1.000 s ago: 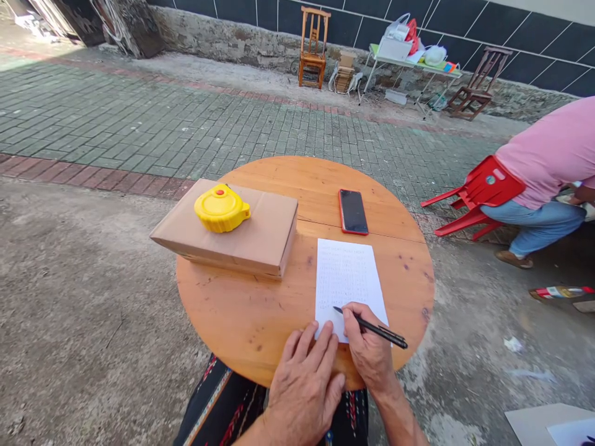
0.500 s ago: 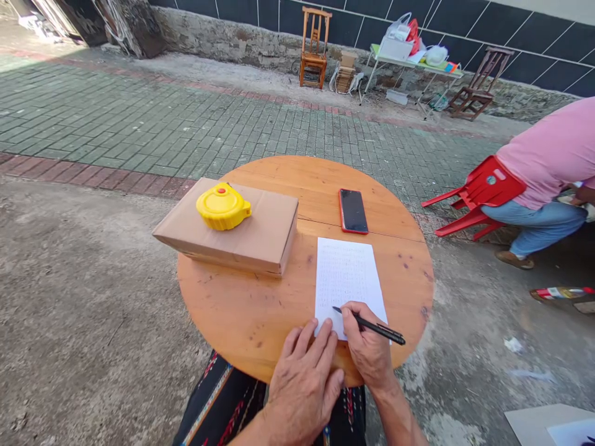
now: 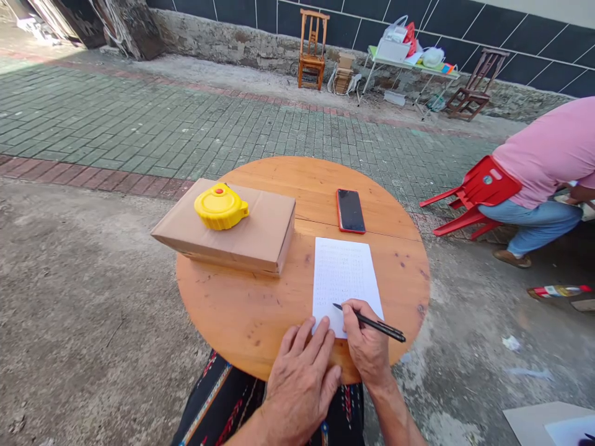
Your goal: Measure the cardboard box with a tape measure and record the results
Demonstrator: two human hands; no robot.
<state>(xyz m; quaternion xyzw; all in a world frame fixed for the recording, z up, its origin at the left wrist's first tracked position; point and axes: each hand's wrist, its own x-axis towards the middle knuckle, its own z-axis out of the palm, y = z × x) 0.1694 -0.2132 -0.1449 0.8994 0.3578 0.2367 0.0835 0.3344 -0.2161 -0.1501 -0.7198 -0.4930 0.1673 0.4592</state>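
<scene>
My right hand (image 3: pixel 369 344) grips a black pen (image 3: pixel 372 323), whose tip touches the lower part of a white sheet of paper (image 3: pixel 343 276) covered in small writing. My left hand (image 3: pixel 302 378) lies flat with its fingers spread, and the fingertips press the sheet's near left corner. The sheet lies on a round wooden table (image 3: pixel 242 310). A phone (image 3: pixel 350 210) with a red case lies face up just beyond the sheet. On the table's left side rests a flat cardboard box (image 3: pixel 264 235) with a yellow tape measure (image 3: pixel 220 207) on top.
A person in a pink shirt (image 3: pixel 548 155) sits on a red plastic chair (image 3: pixel 478 192) at the right. By the far wall stand a wooden chair (image 3: pixel 312 49), a folding table (image 3: pixel 409 62) with bags, and another chair (image 3: pixel 474 87). Paper sheets (image 3: pixel 548 424) lie on the ground.
The view has shifted slightly. Both hands stay on the sheet, the pen tip barely moving over its lower part.
</scene>
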